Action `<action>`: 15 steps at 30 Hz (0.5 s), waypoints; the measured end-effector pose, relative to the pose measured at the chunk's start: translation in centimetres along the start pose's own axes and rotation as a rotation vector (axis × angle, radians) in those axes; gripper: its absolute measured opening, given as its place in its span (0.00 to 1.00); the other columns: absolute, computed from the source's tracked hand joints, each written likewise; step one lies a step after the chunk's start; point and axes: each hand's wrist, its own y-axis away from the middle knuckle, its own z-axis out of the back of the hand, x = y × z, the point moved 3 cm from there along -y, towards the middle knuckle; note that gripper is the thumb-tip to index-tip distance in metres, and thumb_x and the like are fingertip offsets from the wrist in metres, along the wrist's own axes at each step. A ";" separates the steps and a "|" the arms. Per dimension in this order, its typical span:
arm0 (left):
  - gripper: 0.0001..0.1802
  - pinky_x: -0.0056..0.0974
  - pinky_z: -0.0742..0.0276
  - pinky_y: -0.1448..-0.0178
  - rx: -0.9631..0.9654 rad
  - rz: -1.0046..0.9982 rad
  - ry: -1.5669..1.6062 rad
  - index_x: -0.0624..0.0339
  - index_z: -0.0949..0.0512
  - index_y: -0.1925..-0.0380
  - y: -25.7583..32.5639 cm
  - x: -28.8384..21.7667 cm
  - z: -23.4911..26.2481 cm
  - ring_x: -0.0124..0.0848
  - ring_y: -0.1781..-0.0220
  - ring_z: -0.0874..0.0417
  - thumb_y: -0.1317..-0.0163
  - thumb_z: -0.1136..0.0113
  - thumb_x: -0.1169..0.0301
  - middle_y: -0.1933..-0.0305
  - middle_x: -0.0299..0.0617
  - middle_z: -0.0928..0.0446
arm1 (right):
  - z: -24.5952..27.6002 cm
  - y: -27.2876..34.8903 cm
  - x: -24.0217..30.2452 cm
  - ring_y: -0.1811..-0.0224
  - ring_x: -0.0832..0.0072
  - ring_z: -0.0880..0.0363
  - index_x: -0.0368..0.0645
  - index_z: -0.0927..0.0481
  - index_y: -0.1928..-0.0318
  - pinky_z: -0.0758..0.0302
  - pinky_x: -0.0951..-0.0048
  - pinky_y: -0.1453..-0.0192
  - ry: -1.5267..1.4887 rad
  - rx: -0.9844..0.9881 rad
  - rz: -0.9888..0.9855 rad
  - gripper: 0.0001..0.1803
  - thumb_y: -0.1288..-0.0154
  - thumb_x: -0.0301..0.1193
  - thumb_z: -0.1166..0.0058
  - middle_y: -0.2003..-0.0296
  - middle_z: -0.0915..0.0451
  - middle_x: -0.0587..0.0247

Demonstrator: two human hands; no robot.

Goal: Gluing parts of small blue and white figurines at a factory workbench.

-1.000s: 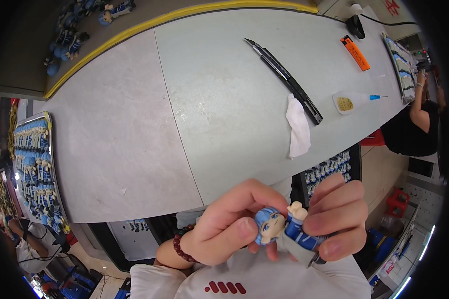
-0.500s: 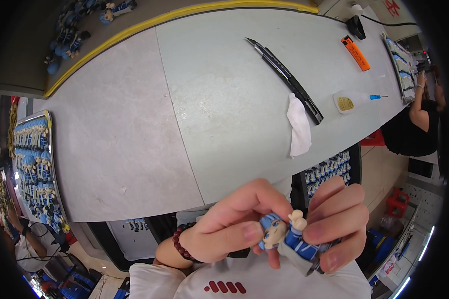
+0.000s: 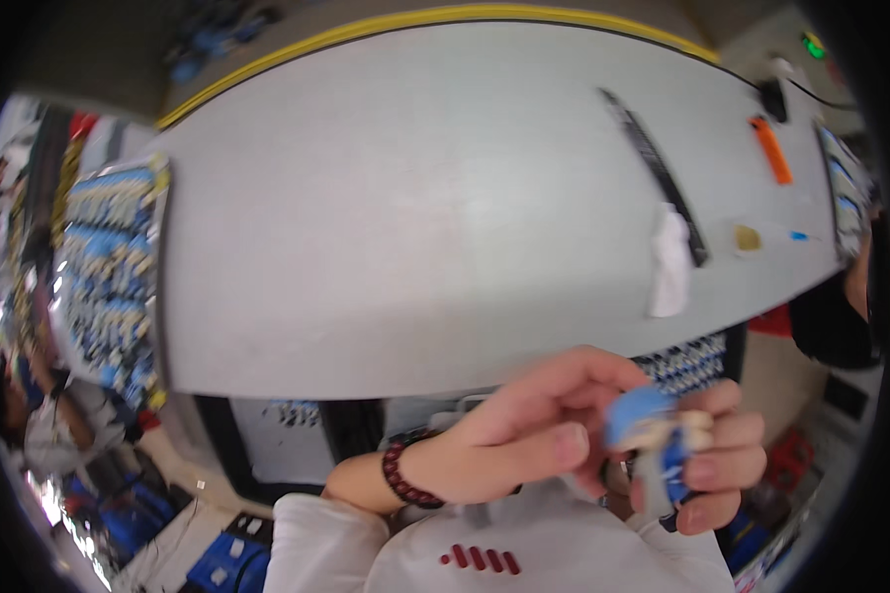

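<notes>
A small blue-haired figurine (image 3: 653, 425) in blue and grey clothes, smeared by motion, is gripped in the fingers of my right hand (image 3: 727, 460). My left hand (image 3: 534, 425), with a dark red bead bracelet (image 3: 402, 474) at its wrist, is beside the figurine's head. Its thumb stands apart from the head and the index finger curves behind it; whether that finger touches is unclear. Both hands are just off the table's near edge, in front of my white shirt.
On the grey table (image 3: 366, 217) lie a black craft knife (image 3: 653, 163), a white cloth (image 3: 670, 267), an orange lighter (image 3: 771, 151) and a small needle-tipped bottle (image 3: 748, 238). A tray of figurines (image 3: 109, 277) stands left. More figurines (image 3: 687, 364) sit below the near edge. A person (image 3: 836, 316) is at right.
The view has swung, shifting the table things rightward. My left thumb has come off the figurine's head, and the figurine has turned more upright in my right hand.
</notes>
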 end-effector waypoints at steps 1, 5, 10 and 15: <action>0.31 0.35 0.39 0.47 0.025 -0.026 0.059 0.66 0.38 0.52 1.0 0.4 0.5 0.30 0.51 0.33 0.53 0.43 0.58 0.53 0.43 0.34 | -0.4 0.6 0.0 0.73 0.77 0.44 0.62 0.32 0.61 0.48 0.76 0.71 0.054 -0.001 0.104 0.19 0.56 0.31 0.42 0.72 0.39 0.76; 0.25 0.36 0.40 0.44 -0.040 -0.113 -0.159 0.66 0.32 0.56 5.8 1.0 1.9 0.30 0.48 0.34 0.51 0.41 0.62 0.52 0.41 0.33 | -3.0 0.6 1.7 0.67 0.80 0.27 0.53 0.22 0.69 0.34 0.75 0.66 -0.124 0.455 0.107 0.09 0.54 0.26 0.47 0.67 0.23 0.74; 0.16 0.35 0.33 0.50 -0.392 -0.336 -0.264 0.67 0.31 0.59 14.3 1.4 5.8 0.32 0.54 0.29 0.46 0.48 0.70 0.58 0.43 0.30 | -6.6 2.2 2.0 0.58 0.79 0.28 0.55 0.22 0.69 0.35 0.71 0.58 -0.234 0.882 0.041 0.10 0.55 0.27 0.47 0.62 0.25 0.76; 0.15 0.31 0.27 0.64 -1.156 -0.511 -0.531 0.66 0.28 0.64 26.8 2.9 14.2 0.32 0.59 0.27 0.46 0.46 0.65 0.64 0.41 0.29 | -7.2 1.5 2.0 0.70 0.77 0.29 0.53 0.24 0.75 0.36 0.74 0.69 -0.133 0.742 -0.067 0.07 0.58 0.26 0.48 0.70 0.26 0.74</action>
